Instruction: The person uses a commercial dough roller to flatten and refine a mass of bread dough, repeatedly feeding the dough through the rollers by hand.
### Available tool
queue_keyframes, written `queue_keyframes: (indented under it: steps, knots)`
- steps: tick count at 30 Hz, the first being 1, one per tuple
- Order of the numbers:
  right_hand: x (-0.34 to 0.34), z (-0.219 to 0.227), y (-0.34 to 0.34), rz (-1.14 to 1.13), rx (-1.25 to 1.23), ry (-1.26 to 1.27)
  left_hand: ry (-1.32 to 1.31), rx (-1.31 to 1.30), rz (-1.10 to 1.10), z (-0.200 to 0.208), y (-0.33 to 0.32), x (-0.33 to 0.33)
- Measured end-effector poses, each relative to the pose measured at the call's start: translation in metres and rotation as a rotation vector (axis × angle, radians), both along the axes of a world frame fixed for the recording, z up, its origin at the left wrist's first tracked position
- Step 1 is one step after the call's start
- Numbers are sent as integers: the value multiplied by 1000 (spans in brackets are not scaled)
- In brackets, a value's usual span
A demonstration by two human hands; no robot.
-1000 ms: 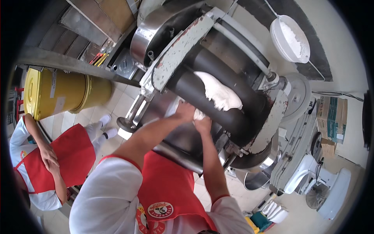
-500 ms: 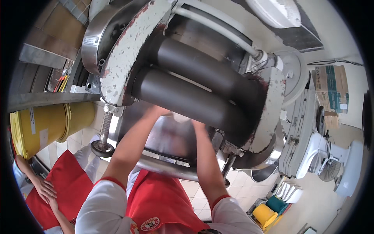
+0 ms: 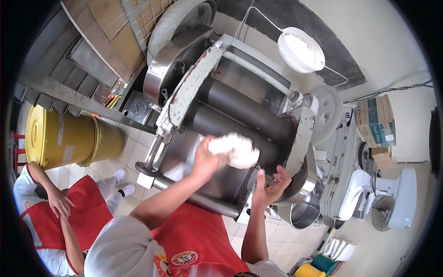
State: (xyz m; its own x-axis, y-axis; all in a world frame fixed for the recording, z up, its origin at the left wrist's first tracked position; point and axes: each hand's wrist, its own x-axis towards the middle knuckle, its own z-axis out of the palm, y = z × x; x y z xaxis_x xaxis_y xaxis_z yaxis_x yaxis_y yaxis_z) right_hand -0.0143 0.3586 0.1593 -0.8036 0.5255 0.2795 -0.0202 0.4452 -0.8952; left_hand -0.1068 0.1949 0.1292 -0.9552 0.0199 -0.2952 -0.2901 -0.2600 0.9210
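My left hand grips a flat, rounded piece of white dough, raised in front of the rollers. Its fingers wrap the dough's left end, partly out of sight. To the right and a little lower, my right hand has its fingers spread and touches nothing. Beyond both hands stands a dough sheeter with two dark rollers: the near roller and the far roller. Below them slopes a metal tray, with a pale, blurred patch at its left.
A handwheel sticks out at the machine's left. Yellow bins stand left, near a seated person in a red apron. A white bowl of powder sits behind the machine. A steel bowl and white mixer are to the right.
My hands have come up from beneath the near roller. The left has lifted the dough; the right has moved off to the right, opened. The whole view has shifted.
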Motion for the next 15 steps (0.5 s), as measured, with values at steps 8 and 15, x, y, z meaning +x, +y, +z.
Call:
queue_keyframes:
  steps: [8, 15]
  knots:
    - [-104, -68, -55, 2, 708, -7, -72, 164, 28, 26, -30, -13]
    - [-208, -29, -13, 169, 568, -453, 92, -236, 35, -85, -97, 61]
